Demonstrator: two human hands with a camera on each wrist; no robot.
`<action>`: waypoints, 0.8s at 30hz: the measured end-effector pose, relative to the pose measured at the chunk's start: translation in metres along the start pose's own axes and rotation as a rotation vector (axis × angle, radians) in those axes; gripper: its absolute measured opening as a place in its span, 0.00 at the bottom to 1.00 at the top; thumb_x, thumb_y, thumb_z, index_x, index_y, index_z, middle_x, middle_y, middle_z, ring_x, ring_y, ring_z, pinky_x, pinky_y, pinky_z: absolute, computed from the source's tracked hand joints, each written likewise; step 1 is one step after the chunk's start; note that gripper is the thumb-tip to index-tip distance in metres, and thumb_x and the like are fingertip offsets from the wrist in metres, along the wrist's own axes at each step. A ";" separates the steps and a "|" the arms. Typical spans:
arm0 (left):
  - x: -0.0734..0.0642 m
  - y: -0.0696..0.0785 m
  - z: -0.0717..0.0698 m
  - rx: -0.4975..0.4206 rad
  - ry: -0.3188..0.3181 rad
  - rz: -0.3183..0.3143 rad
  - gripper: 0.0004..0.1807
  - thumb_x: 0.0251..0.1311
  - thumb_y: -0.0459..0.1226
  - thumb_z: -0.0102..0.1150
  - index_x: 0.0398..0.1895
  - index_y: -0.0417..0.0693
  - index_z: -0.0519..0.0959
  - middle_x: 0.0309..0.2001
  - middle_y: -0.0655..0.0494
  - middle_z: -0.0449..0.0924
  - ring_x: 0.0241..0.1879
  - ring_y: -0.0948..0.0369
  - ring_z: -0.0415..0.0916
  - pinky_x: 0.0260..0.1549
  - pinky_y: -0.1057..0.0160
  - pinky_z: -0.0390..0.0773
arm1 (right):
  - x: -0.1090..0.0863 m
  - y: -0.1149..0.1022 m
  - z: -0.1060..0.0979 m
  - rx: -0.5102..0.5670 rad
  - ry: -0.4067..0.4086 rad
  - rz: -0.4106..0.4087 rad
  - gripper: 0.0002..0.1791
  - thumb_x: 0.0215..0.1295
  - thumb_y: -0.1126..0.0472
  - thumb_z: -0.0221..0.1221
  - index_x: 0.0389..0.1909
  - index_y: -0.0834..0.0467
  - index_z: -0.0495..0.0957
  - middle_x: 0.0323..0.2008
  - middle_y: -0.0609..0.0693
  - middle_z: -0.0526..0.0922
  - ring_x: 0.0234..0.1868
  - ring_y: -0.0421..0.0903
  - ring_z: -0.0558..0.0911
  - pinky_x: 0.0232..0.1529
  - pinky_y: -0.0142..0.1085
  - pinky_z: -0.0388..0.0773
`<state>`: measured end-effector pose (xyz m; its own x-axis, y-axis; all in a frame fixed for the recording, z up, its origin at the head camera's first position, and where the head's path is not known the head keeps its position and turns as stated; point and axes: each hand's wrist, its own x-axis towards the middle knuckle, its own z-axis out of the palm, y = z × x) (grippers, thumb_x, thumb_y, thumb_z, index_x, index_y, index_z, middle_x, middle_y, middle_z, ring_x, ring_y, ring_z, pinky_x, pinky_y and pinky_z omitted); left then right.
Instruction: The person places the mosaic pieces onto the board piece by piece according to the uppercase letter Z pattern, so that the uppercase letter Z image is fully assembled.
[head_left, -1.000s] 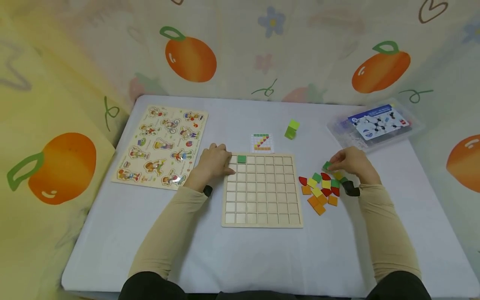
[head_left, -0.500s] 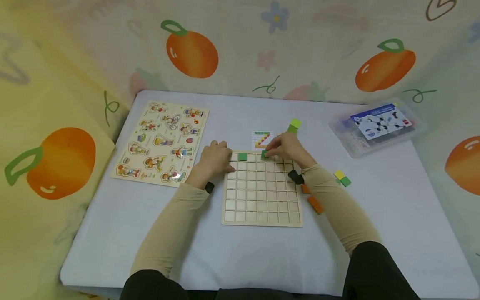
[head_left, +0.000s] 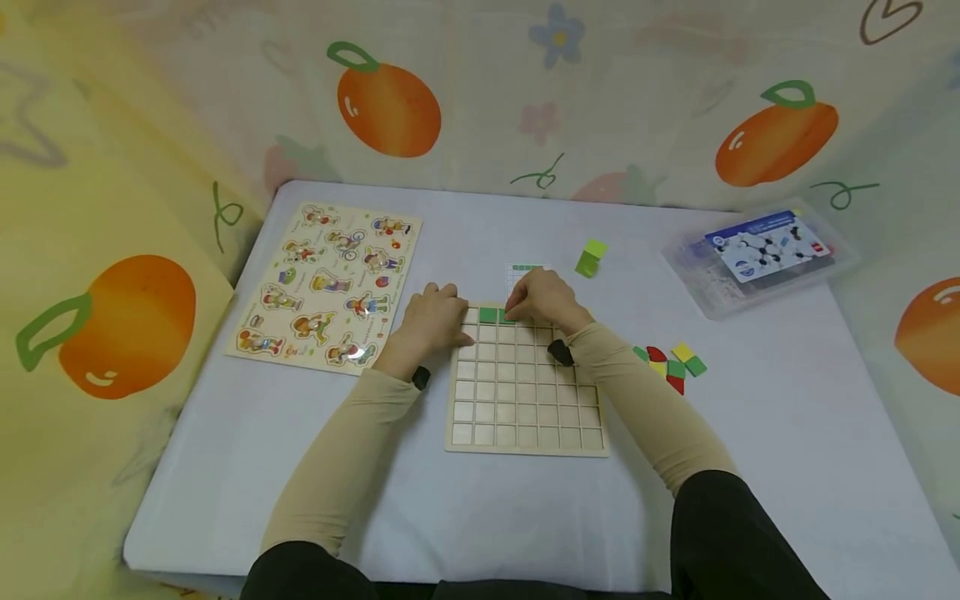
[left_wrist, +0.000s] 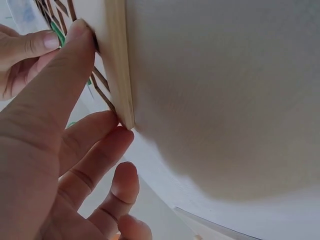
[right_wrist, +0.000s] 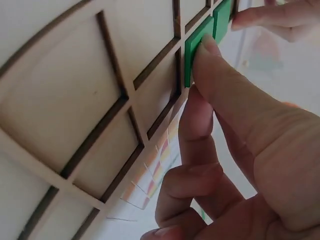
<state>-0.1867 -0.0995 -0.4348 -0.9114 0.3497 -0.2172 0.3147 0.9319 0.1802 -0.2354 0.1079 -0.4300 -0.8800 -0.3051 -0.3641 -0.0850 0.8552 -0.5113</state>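
Note:
The square wooden grid board (head_left: 527, 392) lies mid-table. My left hand (head_left: 432, 325) holds its upper left corner; in the left wrist view the thumb lies over the frame, and two fingertips touch the outer edge. At the top row my right hand (head_left: 550, 300) pinches a green square tile (right_wrist: 196, 50), thumb on its face and index finger at its side. It sits right beside another green tile (head_left: 487, 316) in that row. Behind the board, a small pattern card (head_left: 516, 273) is partly hidden by the right hand.
Loose red, yellow and green tiles (head_left: 676, 367) lie right of the board, partly hidden by the right sleeve. Two light green tiles (head_left: 588, 264) are behind it. A picture puzzle board (head_left: 325, 283) is at left, a clear plastic box (head_left: 757, 258) at back right.
My right hand took a green tile from the loose pile and carried it left to the top row, beside the first green tile. The left hand stayed at the board's corner.

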 end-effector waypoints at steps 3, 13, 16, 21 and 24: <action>0.001 0.000 0.002 0.014 -0.002 0.006 0.30 0.58 0.55 0.72 0.57 0.44 0.83 0.53 0.48 0.80 0.52 0.47 0.74 0.50 0.48 0.78 | -0.004 -0.001 0.001 -0.064 0.018 -0.022 0.10 0.63 0.52 0.72 0.41 0.53 0.91 0.49 0.51 0.91 0.57 0.54 0.86 0.57 0.52 0.82; -0.001 0.000 0.000 0.033 0.018 0.012 0.27 0.58 0.55 0.73 0.51 0.44 0.85 0.51 0.47 0.80 0.48 0.47 0.74 0.48 0.46 0.80 | -0.045 0.051 -0.036 -0.164 0.148 0.012 0.14 0.66 0.49 0.69 0.47 0.51 0.91 0.54 0.55 0.89 0.41 0.53 0.85 0.35 0.41 0.73; -0.002 -0.001 -0.002 0.029 0.022 0.009 0.27 0.58 0.55 0.73 0.49 0.44 0.85 0.51 0.46 0.80 0.48 0.47 0.74 0.48 0.47 0.79 | -0.065 0.079 -0.050 -0.192 0.177 0.060 0.14 0.66 0.49 0.69 0.47 0.52 0.91 0.53 0.58 0.89 0.37 0.54 0.83 0.28 0.36 0.66; -0.003 0.000 -0.003 0.020 0.022 0.015 0.24 0.58 0.54 0.73 0.44 0.43 0.84 0.49 0.46 0.80 0.46 0.47 0.73 0.47 0.47 0.79 | -0.099 0.123 -0.063 -0.167 0.162 0.190 0.17 0.65 0.48 0.69 0.48 0.55 0.90 0.53 0.61 0.89 0.47 0.60 0.85 0.29 0.36 0.72; -0.002 0.001 -0.002 0.013 0.017 0.019 0.24 0.58 0.54 0.73 0.44 0.43 0.84 0.49 0.46 0.80 0.46 0.47 0.73 0.47 0.47 0.78 | -0.121 0.147 -0.069 -0.155 0.145 0.284 0.21 0.65 0.46 0.68 0.50 0.56 0.88 0.52 0.62 0.88 0.49 0.63 0.84 0.32 0.41 0.76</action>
<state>-0.1849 -0.0990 -0.4324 -0.9095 0.3660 -0.1971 0.3354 0.9262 0.1721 -0.1740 0.2992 -0.4076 -0.9348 0.0075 -0.3551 0.1127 0.9543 -0.2767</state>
